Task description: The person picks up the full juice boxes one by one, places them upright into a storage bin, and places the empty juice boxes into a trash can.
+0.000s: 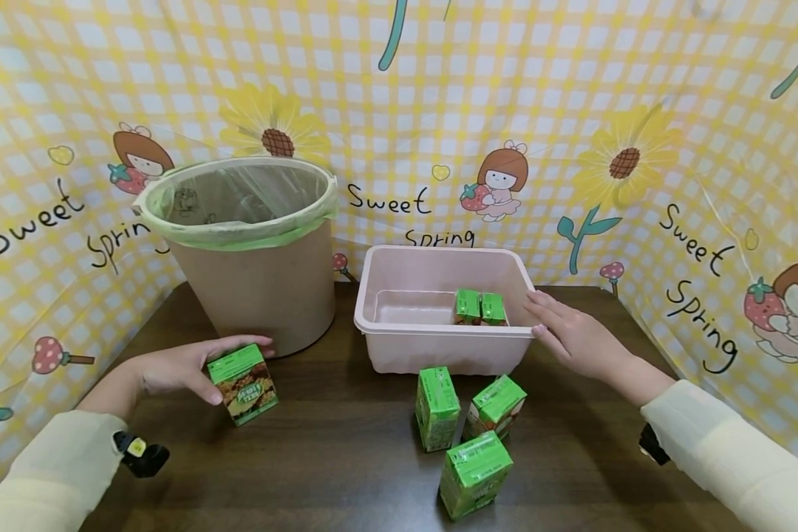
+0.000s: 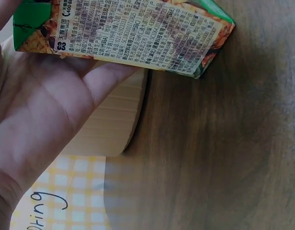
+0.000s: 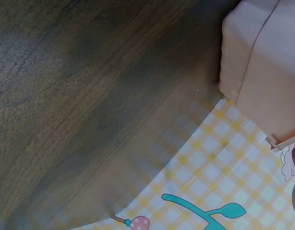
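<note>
My left hand (image 1: 182, 368) holds a small green drink carton (image 1: 244, 386) just above or on the table, in front of the waste bin; I cannot tell whether the carton touches the wood. In the left wrist view the printed side of this carton (image 2: 137, 33) shows, with the palm (image 2: 46, 100) beside it. My right hand (image 1: 575, 332) rests its fairly straight fingers on the right rim of a pink plastic basin (image 1: 439, 353). Inside the basin lie two green cartons (image 1: 479, 307). Three more cartons (image 1: 437, 410) stand on the table before it.
A tall brown waste bin (image 1: 266, 288) with a pale green liner stands at the back left. Yellow checked cloth (image 1: 399, 111) walls off the back and both sides of the dark wooden table (image 1: 332, 458). Each wrist carries a black camera mount (image 1: 142, 452).
</note>
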`<state>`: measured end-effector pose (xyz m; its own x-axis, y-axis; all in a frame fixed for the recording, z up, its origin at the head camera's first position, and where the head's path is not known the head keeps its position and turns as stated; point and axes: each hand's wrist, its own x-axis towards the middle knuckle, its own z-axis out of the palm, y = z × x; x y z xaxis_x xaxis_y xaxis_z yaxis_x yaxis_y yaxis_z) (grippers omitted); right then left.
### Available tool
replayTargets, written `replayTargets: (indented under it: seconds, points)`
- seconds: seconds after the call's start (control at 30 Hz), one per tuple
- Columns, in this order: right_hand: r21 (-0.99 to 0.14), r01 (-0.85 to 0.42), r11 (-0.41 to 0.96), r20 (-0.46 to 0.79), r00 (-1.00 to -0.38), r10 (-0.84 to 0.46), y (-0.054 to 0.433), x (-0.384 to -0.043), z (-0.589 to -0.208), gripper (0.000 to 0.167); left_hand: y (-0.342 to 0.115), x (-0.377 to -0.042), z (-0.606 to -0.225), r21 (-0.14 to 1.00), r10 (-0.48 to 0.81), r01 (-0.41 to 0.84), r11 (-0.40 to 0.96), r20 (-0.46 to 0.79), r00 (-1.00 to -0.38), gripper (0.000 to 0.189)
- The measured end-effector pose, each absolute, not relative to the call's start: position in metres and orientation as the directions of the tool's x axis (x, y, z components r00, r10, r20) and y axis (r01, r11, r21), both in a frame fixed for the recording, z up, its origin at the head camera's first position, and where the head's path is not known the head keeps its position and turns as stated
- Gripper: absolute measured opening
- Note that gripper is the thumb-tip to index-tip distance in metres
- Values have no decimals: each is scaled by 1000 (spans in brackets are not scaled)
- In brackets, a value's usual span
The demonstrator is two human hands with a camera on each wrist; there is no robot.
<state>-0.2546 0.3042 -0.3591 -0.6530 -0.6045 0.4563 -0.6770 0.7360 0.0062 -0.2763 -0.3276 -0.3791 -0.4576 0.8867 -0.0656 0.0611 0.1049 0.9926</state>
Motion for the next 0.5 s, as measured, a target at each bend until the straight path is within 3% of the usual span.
replayTargets:
  seconds: [0.5]
  points:
    - [7,-667,745,439,-667,-601,304,-255,-359,45,-331,-273,-380,993,855,68,93,-45,-517,82]
